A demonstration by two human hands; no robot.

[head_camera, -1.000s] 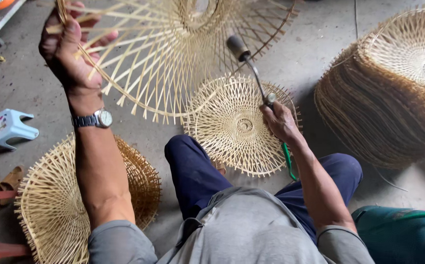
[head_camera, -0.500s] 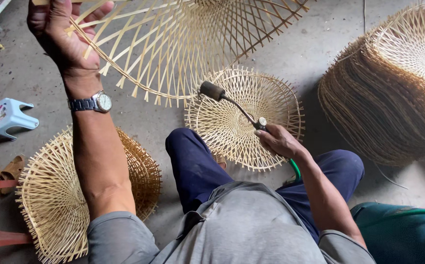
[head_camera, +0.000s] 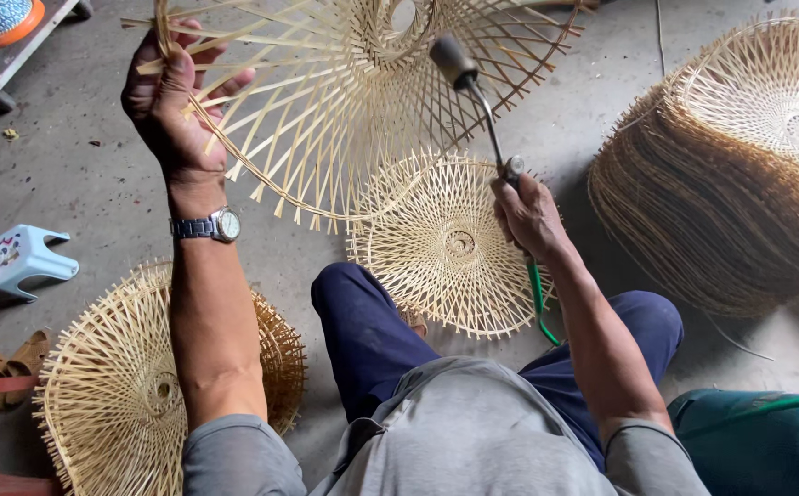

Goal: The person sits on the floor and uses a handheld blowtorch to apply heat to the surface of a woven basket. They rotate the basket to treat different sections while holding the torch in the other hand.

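A tall stack of woven bamboo frames (head_camera: 730, 184) sits at the right on the grey concrete floor (head_camera: 78, 184). One flat woven disc (head_camera: 450, 248) lies ahead of the knees, another pile (head_camera: 133, 386) at the left. A small pale-blue plastic stool (head_camera: 27, 259) stands nearby, beside brown sandals (head_camera: 9, 363).

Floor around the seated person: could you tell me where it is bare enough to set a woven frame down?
Bare concrete lies between the small stool and the left hand. Crowded: the tall frame stack at right, the frame by the knees, the frame pile under the left elbow.
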